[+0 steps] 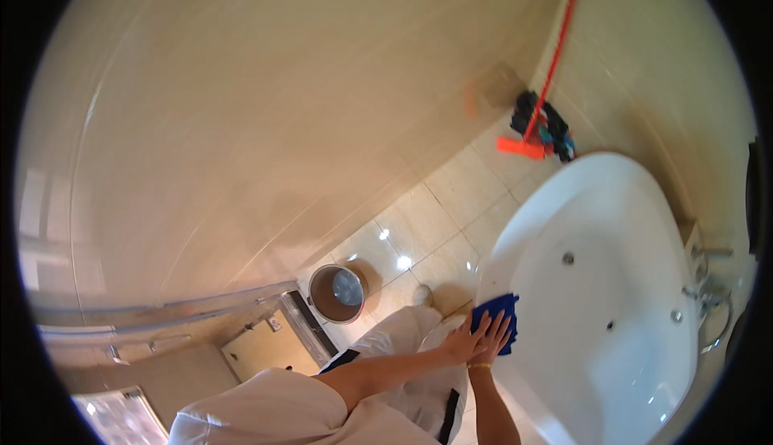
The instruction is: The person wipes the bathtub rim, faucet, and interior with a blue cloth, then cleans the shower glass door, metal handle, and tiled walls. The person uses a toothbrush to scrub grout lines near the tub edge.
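A blue cloth [507, 324] lies on the near rim of a white bathtub [580, 306]. My left hand [465, 342] rests on the cloth's near side, its fingers pointing toward the tub. Beside it and partly overlapped, my right hand [492, 339] presses on the same cloth with its fingers spread; a thin yellow band is round that wrist. Which arm is left and which is right is hard to tell where the hands cross. Both palms are hidden.
A round bucket [336, 294] with something translucent inside stands on the tiled floor [441, 203] by the wall. A red-handled tool with an orange head [520, 148] leans beside a black plastic bag [555, 125] at the tub's far end. A chrome tap [709, 303] is mounted beyond the tub.
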`<state>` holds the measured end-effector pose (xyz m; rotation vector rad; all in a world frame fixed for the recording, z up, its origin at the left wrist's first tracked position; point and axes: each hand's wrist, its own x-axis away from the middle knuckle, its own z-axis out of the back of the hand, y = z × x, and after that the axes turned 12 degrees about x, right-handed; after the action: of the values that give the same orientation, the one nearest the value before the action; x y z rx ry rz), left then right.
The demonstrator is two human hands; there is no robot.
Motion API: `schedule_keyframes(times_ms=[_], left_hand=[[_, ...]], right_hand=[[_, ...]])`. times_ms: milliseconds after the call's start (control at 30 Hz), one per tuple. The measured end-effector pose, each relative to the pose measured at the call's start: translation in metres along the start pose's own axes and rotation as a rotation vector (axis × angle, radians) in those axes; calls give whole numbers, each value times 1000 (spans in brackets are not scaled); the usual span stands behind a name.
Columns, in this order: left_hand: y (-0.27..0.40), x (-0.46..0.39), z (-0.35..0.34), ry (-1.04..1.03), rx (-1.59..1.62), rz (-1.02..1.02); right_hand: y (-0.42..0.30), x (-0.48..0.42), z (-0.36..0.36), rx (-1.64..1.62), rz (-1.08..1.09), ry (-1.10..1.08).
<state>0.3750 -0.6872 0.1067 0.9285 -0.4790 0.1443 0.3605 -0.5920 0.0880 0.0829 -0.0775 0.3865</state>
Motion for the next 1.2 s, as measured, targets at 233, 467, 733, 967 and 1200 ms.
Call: schedule_keyframes(times_ms=[233,467,733,967,1200], left_hand=[[8,-6,37,166,599,153],[77,71,139,309,850,282],[59,160,170,930,1248,245],[33,271,242,661,1495,38],[-24,333,294,818,1475,52]], right_hand=[[36,-33,20,-1286,-458,-357],[-37,-42,124,-1113,239,-287],[-90,-31,195,-1528,331,-495],[-177,-70,223,-1545,549,-956],[-273,-56,279,-1399,647,-664]])
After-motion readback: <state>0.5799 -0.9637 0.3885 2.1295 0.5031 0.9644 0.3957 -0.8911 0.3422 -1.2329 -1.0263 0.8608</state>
